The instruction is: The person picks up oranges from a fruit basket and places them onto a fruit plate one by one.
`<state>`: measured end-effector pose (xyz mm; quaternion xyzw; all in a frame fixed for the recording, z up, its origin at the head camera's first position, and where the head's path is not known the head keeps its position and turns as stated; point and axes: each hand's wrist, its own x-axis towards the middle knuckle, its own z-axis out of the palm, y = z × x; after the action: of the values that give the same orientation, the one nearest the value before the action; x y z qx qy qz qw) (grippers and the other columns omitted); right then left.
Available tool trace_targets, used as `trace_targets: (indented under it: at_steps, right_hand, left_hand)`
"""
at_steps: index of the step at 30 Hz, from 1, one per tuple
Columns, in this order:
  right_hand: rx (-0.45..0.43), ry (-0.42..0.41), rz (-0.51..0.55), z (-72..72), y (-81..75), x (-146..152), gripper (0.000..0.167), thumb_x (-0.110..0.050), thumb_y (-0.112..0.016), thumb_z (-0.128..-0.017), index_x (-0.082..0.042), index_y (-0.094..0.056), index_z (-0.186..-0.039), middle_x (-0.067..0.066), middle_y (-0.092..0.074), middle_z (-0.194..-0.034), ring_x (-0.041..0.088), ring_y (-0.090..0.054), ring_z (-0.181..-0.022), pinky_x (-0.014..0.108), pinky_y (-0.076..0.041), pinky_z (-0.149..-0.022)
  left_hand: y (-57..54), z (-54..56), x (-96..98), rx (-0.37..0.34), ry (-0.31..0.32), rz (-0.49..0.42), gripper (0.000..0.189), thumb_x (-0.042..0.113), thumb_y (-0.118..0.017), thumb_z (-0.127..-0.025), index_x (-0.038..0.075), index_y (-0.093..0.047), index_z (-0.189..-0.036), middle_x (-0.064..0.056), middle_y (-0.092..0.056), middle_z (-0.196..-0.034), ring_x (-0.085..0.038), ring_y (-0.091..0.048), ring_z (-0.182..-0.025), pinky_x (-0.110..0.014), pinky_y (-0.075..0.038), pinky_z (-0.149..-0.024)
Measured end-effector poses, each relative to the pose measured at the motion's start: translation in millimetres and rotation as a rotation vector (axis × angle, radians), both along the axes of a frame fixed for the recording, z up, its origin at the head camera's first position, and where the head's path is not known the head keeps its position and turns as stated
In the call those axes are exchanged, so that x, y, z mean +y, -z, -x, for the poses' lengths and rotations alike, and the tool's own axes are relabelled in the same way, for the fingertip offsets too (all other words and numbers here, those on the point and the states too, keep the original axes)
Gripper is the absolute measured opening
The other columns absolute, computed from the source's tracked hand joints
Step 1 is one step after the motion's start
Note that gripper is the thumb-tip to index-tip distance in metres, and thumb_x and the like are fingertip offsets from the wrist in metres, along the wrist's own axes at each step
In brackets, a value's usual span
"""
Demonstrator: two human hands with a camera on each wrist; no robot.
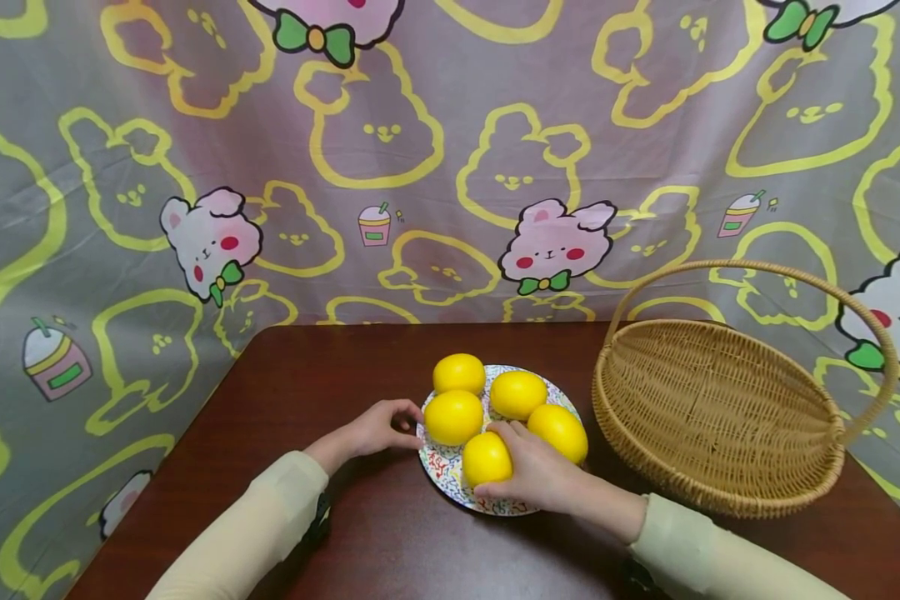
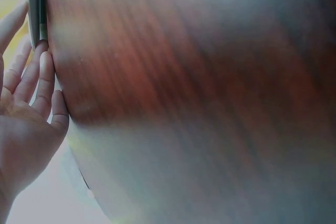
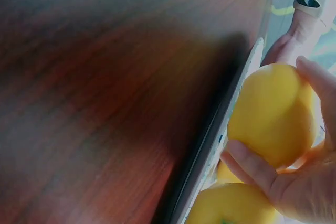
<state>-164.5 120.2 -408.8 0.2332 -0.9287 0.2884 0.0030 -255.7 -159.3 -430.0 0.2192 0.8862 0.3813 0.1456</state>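
Note:
Several yellow lemons sit on a round plate (image 1: 444, 486) with a colourful scribbled pattern. My right hand (image 1: 532, 467) grips the nearest lemon (image 1: 487, 458), with fingers over its far side and thumb at its near side. In the right wrist view, this lemon (image 3: 270, 116) lies between thumb and fingers, and another lemon (image 3: 231, 205) is beside it. My left hand (image 1: 378, 429) is at the plate's left rim, close to a lemon (image 1: 453, 418), its fingers loosely bent. In the left wrist view, the fingertips of the left hand (image 2: 26, 108) meet the plate's edge (image 2: 37, 9).
A woven wicker basket (image 1: 708, 408) with a tall arched handle stands right of the plate, tilted so its inside shows. Dark brown wood forms the table (image 1: 322, 358). Behind it hangs a patterned curtain (image 1: 435, 108).

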Motion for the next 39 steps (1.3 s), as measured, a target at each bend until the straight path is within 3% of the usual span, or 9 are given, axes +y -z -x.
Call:
trace_targets:
  at_steps: [12,39]
  right_hand:
    - [0.035,0.026,-0.017,1.3,-0.3,-0.8,0.080,-0.050,-0.080,-0.075,-0.004,-0.049,-0.132,0.009,-0.055,-0.115,0.018,-0.055,-0.086,0.041,-0.048,-0.075]
    - [0.049,0.015,-0.025,-4.8,-8.6,2.1,0.086,-0.055,-0.079,-0.073,-0.004,-0.048,-0.134,0.011,-0.054,-0.122,0.021,-0.058,-0.093,0.043,-0.049,-0.079]
  left_hand:
    - [0.9,0.7,-0.2,-0.005,0.001,-0.006,0.033,0.024,-0.082,-0.080,0.013,-0.065,-0.106,0.002,-0.060,-0.099,-0.019,-0.052,-0.089,-0.033,-0.046,-0.077]
    - [1.4,0.0,-0.3,-0.003,-0.006,-0.012,0.032,0.025,-0.082,-0.080,0.014,-0.066,-0.106,0.002,-0.060,-0.099,-0.020,-0.052,-0.089,-0.033,-0.046,-0.075]
